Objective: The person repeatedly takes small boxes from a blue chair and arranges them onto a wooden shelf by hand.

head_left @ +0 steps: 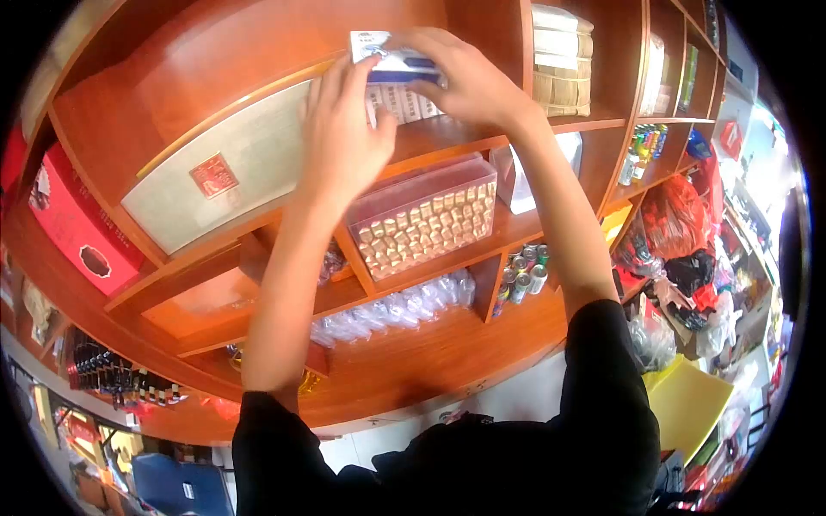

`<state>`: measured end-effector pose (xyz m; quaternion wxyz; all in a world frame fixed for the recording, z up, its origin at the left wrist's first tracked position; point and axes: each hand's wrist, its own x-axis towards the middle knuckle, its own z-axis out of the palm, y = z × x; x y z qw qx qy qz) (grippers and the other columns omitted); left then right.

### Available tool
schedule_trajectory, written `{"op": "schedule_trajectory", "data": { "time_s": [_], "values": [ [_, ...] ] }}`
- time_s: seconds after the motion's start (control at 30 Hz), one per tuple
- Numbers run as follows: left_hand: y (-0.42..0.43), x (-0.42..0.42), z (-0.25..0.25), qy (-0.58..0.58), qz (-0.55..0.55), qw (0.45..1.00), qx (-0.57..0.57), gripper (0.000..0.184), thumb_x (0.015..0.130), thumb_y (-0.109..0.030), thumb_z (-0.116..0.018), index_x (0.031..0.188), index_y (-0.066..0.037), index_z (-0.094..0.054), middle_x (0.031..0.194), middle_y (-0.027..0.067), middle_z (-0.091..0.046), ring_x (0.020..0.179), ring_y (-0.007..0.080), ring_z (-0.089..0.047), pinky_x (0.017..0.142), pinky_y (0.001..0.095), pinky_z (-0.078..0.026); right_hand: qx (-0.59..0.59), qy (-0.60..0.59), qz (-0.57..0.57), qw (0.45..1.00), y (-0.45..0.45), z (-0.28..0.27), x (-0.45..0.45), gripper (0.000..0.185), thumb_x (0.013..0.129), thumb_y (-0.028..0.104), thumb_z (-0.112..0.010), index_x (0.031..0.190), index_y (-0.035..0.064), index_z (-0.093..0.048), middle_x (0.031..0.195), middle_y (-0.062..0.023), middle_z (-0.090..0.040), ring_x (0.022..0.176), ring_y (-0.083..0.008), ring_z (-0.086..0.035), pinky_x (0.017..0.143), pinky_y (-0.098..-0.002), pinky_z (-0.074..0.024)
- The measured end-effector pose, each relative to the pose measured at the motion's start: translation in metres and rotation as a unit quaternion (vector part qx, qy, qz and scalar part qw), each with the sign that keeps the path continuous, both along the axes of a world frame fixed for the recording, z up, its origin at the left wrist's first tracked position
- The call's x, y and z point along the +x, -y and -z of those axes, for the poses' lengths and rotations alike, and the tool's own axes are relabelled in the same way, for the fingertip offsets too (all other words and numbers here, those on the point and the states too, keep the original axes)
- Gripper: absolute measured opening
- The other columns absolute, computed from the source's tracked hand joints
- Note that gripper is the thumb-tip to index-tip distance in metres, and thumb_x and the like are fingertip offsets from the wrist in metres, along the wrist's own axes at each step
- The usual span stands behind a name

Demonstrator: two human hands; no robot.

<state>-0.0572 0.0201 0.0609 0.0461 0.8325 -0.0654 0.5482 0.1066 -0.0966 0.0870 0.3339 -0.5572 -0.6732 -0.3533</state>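
Pinching the blue-and-white box [394, 65] with the right hand [465, 79], I'm steadying its left end with the left hand [346, 142], thumb wide, ideally level over the white cartons [403, 103].

Bright white light floods in at the right edge of the frame, bleaching detail there, while a soft sheen lies across the orange wooden shelving [258, 39] at upper left. Black sleeves [611, 370] sink into near-solid shadow at bottom. Slight blur softens the left hand [348, 129], the right hand [469, 77] and print on a white-and-blue box [400, 63]. Fisheye distortion bows the shelving; black rings the corners.
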Motion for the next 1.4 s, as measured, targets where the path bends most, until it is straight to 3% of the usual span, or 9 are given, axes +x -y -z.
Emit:
{"op": "schedule_trajectory", "data": {
  "time_s": [0.17,0.33,0.53,0.6,0.7,0.83,1.0,1.17,1.4],
  "values": [
    [0.003,0.047,-0.004,-0.056,-0.304,0.942,0.130,0.044,0.075,-0.014,-0.060,0.119,-0.004,-0.059,0.126,0.0166,-0.051,0.118,0.0296,-0.044,0.095,0.0443,-0.031,-0.107,-0.079,0.068,0.989,-0.055,0.006,0.063,0.052,0.073,0.005,-0.055,0.125,0.0069,-0.053,0.125,-0.0226,-0.052,0.114,-0.0399,-0.049,0.097,-0.0451,-0.0404],
    [-0.002,0.063,0.003,-0.114,-0.331,0.929,0.118,0.045,0.075,-0.015,-0.061,0.118,-0.002,-0.059,0.122,0.0156,-0.052,0.114,0.0314,-0.045,0.093,0.0457,-0.032,0.014,-0.145,0.158,0.977,-0.048,0.022,0.055,0.057,0.071,0.012,-0.052,0.128,0.0059,-0.049,0.112,-0.0231,-0.060,0.108,-0.0389,-0.054,0.099,-0.0467,-0.0380],
    [-0.012,0.082,0.013,-0.119,-0.348,0.923,0.115,0.042,0.071,-0.017,-0.063,0.110,-0.001,-0.060,0.114,0.0156,-0.055,0.108,0.0346,-0.048,0.089,0.0462,-0.036,-0.151,-0.197,0.215,0.945,-0.051,0.007,0.052,0.053,0.078,0.027,-0.054,0.126,0.0059,-0.052,0.105,-0.0231,-0.064,0.104,-0.0383,-0.058,0.094,-0.0458,-0.0424],
    [-0.005,0.084,0.015,-0.099,-0.341,0.927,0.121,0.037,0.066,-0.017,-0.065,0.099,0.001,-0.064,0.109,0.0160,-0.057,0.104,0.0346,-0.049,0.087,0.0462,-0.038,-0.136,-0.239,0.205,0.939,-0.061,0.003,0.054,0.073,0.078,0.048,-0.052,0.134,0.0015,-0.041,0.129,-0.0277,-0.049,0.124,-0.0395,-0.045,0.107,-0.0551,-0.0240],
    [0.010,0.087,0.010,-0.104,-0.360,0.925,0.061,0.043,0.075,-0.013,-0.058,0.117,-0.005,-0.056,0.105,0.0249,-0.060,0.104,0.0419,-0.053,0.089,0.0488,-0.043,-0.168,-0.269,0.191,0.929,-0.058,-0.006,0.050,0.070,0.080,0.048,-0.049,0.135,0.0032,-0.043,0.130,-0.0281,-0.048,0.125,-0.0390,-0.045,0.108,-0.0540,-0.0248],
    [0.010,0.086,0.006,-0.162,-0.356,0.920,0.028,0.044,0.073,-0.018,-0.062,0.115,-0.004,-0.058,0.128,0.0227,-0.047,0.107,0.0393,-0.051,0.091,0.0491,-0.041,-0.246,-0.266,0.200,0.910,-0.042,-0.023,0.029,0.058,0.079,0.044,-0.055,0.126,0.0105,-0.056,0.125,-0.0268,-0.053,0.120,-0.0368,-0.050,0.103,-0.0483,-0.0359],
    [-0.001,0.075,0.021,-0.022,-0.069,0.992,-0.102,0.050,0.067,-0.010,-0.065,0.110,0.007,-0.048,0.106,0.0302,-0.055,0.101,0.0451,-0.054,0.087,0.0498,-0.045,0.052,-0.156,0.164,0.973,-0.038,0.015,0.040,0.040,0.087,0.032,-0.059,0.120,0.0094,-0.060,0.113,-0.0167,-0.063,0.106,-0.0333,-0.060,0.088,-0.0371,-0.0460],
    [0.038,0.008,0.035,-0.113,0.341,0.831,-0.425,0.076,0.069,0.006,-0.055,0.137,0.002,-0.022,0.118,0.0267,-0.050,0.107,0.0299,-0.053,0.086,0.0384,-0.046,0.274,-0.206,-0.102,0.934,-0.026,0.058,-0.029,0.022,0.086,0.004,-0.062,0.108,0.0017,-0.065,0.112,-0.0097,-0.062,0.098,-0.0186,-0.061,0.084,-0.0301,-0.0505],
    [0.049,-0.163,0.103,0.063,0.334,0.844,-0.414,0.067,0.070,0.000,-0.063,0.133,-0.003,-0.039,0.123,0.0167,-0.052,0.112,0.0226,-0.051,0.093,0.0335,-0.042,0.302,-0.176,-0.346,0.871,-0.022,0.154,-0.218,0.017,0.084,0.007,-0.051,0.099,-0.0018,-0.056,0.114,-0.0255,-0.055,0.107,-0.0374,-0.054,0.086,-0.0464,-0.0484]
  ]
}}
